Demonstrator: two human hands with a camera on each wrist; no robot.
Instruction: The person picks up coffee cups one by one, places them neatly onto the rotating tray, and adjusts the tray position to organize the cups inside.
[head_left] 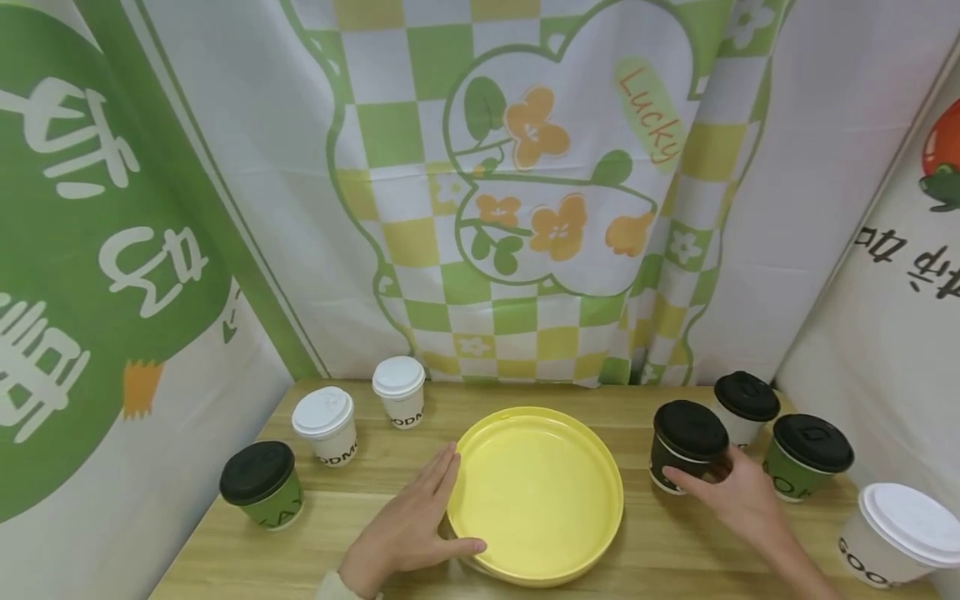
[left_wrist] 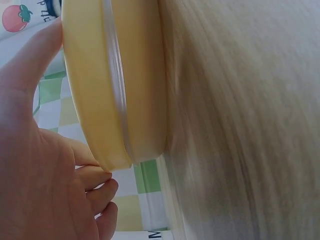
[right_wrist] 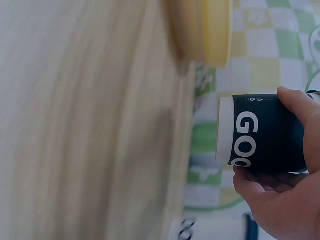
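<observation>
A round yellow tray (head_left: 536, 496) with a raised rim sits on the wooden table; a lower yellow base (left_wrist: 142, 80) shows beneath it in the left wrist view. My left hand (head_left: 408, 517) rests at the tray's left side, fingers extended along the rim and thumb touching its near edge. In my right hand (head_left: 738, 496) is a black paper cup (right_wrist: 270, 132) with white lettering and a black lid (head_left: 690, 429). Thumb and fingers grip it from opposite sides, and its white base hangs above the tabletop in the right wrist view.
Behind the held cup stands a black-lidded white cup (head_left: 746, 407). A green cup (head_left: 806, 458) and a white cup (head_left: 896, 537) stand farther right. At left are another green cup (head_left: 262, 487) and two white cups (head_left: 326, 425). A patterned curtain (head_left: 525, 208) hangs behind.
</observation>
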